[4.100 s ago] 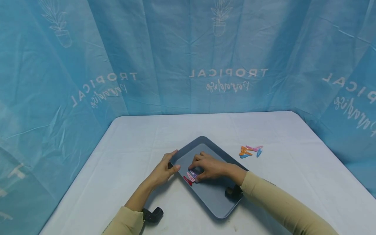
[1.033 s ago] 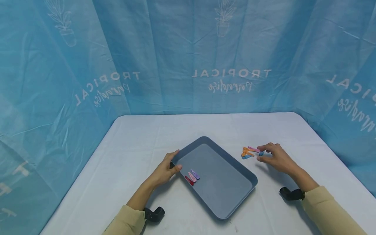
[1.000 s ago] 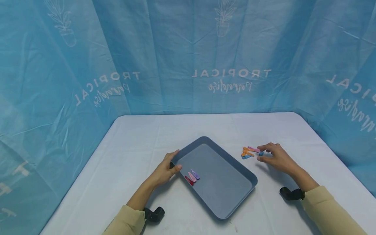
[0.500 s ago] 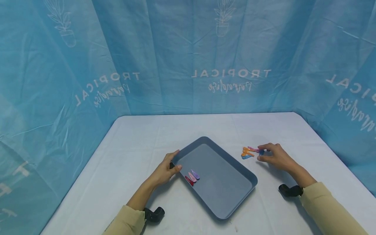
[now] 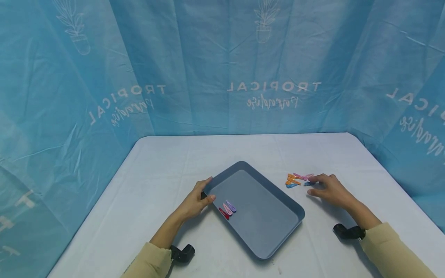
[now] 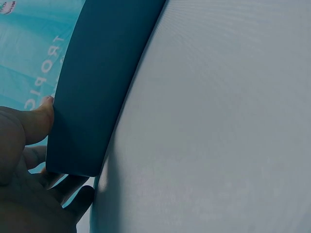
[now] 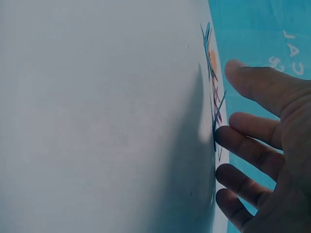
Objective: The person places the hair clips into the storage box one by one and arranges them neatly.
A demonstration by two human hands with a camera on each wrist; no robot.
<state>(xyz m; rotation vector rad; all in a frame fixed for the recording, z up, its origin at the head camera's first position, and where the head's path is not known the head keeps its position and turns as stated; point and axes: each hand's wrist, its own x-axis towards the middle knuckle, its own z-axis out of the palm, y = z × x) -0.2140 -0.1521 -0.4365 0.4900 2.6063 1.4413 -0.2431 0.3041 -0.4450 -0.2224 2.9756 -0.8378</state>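
My left hand (image 5: 192, 200) grips the left corner of the grey tray (image 5: 267, 220); its thumb is at the rim and the fingers are outside and below, as the left wrist view shows. Inside the tray lie a red hair clip (image 5: 224, 213), a pink hair clip (image 5: 227, 209) and a purple hair clip (image 5: 231, 206), side by side. My right hand (image 5: 332, 191) is low over the table, thumb and fingers apart. Its fingertips are at a blue hair clip (image 5: 308, 183); in the right wrist view a finger meets the blue clip (image 7: 215, 128), but no pinch shows.
Just left of the right hand, orange hair clips (image 5: 293, 181), pink hair clips (image 5: 301, 177) and another blue hair clip (image 5: 291, 185) lie in a loose heap on the white tablecloth (image 5: 194, 154). Blue printed curtains (image 5: 222, 58) surround the table's back and sides.
From the purple clip in the tray, my right hand has moved right to the heap. Over the last half second it shifted slightly, uncovering the blue clip. The left hand keeps its grip.
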